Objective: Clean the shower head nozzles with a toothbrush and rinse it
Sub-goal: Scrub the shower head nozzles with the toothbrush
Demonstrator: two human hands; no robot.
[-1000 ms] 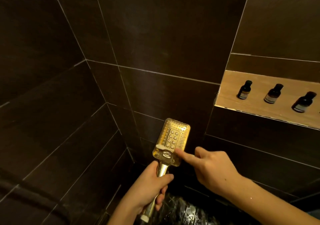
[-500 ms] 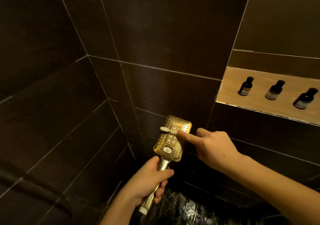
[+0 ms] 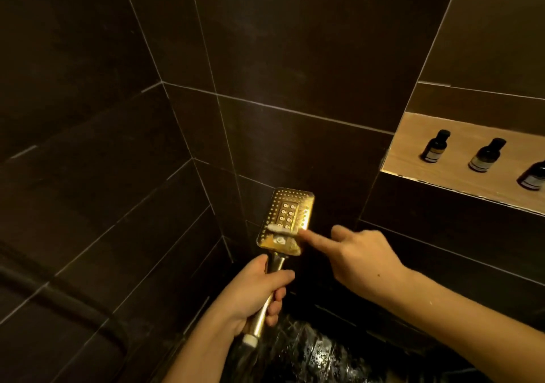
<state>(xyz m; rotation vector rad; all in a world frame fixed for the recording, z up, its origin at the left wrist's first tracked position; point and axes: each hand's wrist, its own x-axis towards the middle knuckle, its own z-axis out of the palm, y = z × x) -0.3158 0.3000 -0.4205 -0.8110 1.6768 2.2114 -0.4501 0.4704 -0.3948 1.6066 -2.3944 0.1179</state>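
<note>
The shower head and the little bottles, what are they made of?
The shower head looks like metal, or plastic plated in shiny gold: it glints and mirrors the light. Its pale nozzle dots may be rubbery, though that is hard to tell. The little bottles look like dark glass or plastic with black caps and pale labels; which one cannot be told from here.
</note>
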